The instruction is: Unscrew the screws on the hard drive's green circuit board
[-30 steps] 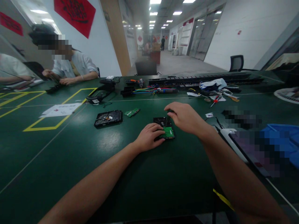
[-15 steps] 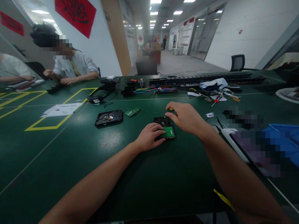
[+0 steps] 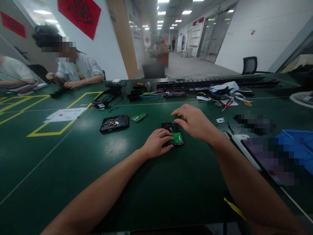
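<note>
A black hard drive with a green circuit board [image 3: 178,138] lies on the green table in front of me. My left hand [image 3: 158,143] rests on its left side, fingers spread over the board's edge and pressing the drive. Above the drive, my right hand [image 3: 193,121] holds a small screwdriver [image 3: 179,116] by its yellow and black handle, between thumb and fingers; its shaft points down at the drive. To the left lie a second black drive [image 3: 114,124] and a loose green circuit board [image 3: 139,117].
Cables [image 3: 156,95], a headset-like black device [image 3: 107,94] and a red screwdriver [image 3: 228,103] lie further back. At right are a white device [image 3: 246,150] and a blue bin [image 3: 295,147]. A person [image 3: 78,70] sits across at the left.
The fingers of my right hand have lifted and opened slightly around the screwdriver's handle. My left hand and the drive stay in place.
</note>
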A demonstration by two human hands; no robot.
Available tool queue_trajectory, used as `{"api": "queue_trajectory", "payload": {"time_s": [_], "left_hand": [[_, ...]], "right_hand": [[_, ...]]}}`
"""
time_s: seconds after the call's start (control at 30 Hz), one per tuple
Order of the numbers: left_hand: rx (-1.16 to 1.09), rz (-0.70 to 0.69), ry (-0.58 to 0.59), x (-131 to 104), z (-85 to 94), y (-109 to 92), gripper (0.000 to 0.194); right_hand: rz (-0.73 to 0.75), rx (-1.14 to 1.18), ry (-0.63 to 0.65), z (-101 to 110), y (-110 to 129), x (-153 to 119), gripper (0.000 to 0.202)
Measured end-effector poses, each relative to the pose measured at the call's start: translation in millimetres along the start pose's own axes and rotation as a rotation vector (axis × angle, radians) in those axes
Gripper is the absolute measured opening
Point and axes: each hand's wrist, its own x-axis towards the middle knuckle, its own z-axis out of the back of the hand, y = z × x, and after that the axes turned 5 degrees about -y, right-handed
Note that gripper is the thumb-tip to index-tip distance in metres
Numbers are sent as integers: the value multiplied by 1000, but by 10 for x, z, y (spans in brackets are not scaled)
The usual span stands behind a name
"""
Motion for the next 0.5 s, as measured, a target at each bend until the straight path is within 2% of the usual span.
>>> {"api": "queue_trajectory", "payload": {"time_s": [0.13, 0.27, 0.5], "left_hand": [[3, -15, -10, 3, 2, 0, 34], [5, -19, -21, 6, 8, -7, 33], [-2, 0, -6, 17, 17, -17, 33]], "right_hand": [[25, 60, -2, -6, 6, -13, 33], [2, 62, 2, -22, 26, -19, 32], [50, 36, -11, -26, -2, -2, 30]]}}
